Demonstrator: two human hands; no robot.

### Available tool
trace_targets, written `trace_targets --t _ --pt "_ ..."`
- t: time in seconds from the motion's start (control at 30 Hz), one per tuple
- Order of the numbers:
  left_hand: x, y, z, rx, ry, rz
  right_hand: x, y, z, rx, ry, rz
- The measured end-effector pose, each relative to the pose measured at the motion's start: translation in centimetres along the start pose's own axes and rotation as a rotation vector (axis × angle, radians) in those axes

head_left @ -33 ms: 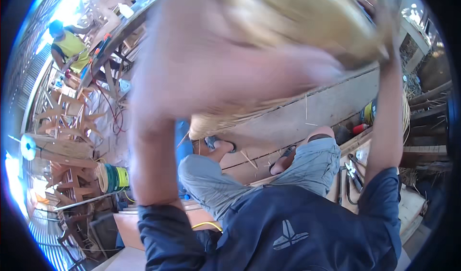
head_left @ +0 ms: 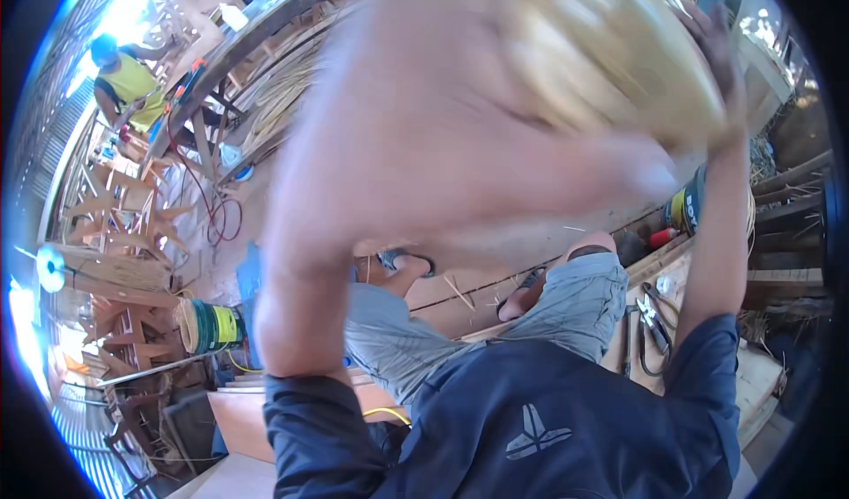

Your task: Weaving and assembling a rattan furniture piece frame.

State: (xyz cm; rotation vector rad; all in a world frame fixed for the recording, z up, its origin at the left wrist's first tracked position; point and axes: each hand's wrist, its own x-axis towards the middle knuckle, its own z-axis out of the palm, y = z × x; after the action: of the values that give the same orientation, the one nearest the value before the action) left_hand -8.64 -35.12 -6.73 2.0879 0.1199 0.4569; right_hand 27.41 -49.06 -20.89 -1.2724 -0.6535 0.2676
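Observation:
A rounded, straw-coloured piece, smeared by motion, is held up high in front of me. My left hand looms large and blurred against its near left side, with the thumb stretched along the lower edge and the other fingers hidden. At the far right end, my right hand has its fingers against the piece's edge. Whether it is woven or a loose bundle I cannot tell. Both forearms are raised above my lap.
Pliers lie on boards by my right thigh. A green-and-yellow coil stands at left, near wooden frames. A co-worker in a yellow top is at the far left bench. Long straw strands lie behind my left arm.
My left hand and the straw-coloured piece have swung to the right. The pale straw edge below my left hand has gone from sight, and the strands behind my left arm now show.

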Motion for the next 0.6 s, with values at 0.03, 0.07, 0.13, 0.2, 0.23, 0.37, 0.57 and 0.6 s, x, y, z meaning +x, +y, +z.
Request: trace_targets --t 0.03,0.07,0.13,0.2,0.23,0.37,0.57,0.6 --pt "-0.8 -0.6 1.2 0.324 -0.029 0.282 0.2 1.4 -2.8 0.019 0.072 -0.009" --pt "0.4 1.2 1.6 0.304 -0.386 -0.124 -0.8 1.1 -5.8 0.012 0.179 -0.034" --pt "-2.7 0.8 5.4 0.379 -0.257 0.112 -2.6 0.8 1.0 0.075 0.146 0.005" --pt "-7.6 -0.6 9.7 0.521 0.006 0.566 -7.8 0.4 9.9 0.183 0.076 0.106" --pt "-8.3 -1.5 11.8 0.412 0.047 0.591 -9.4 0.9 9.0 0.219 0.080 0.138" --pt "-12.8 -3.2 15.6 0.323 -0.114 0.648 -17.9 3.4 5.9 0.392 0.151 0.286" --pt "-14.6 -5.1 20.6 0.243 -0.161 0.651 -22.8 6.2 4.1 0.628 0.237 0.543" --pt "-14.6 -5.2 20.6 0.224 -0.175 0.651 -23.7 6.6 3.4 0.678 0.260 0.580"
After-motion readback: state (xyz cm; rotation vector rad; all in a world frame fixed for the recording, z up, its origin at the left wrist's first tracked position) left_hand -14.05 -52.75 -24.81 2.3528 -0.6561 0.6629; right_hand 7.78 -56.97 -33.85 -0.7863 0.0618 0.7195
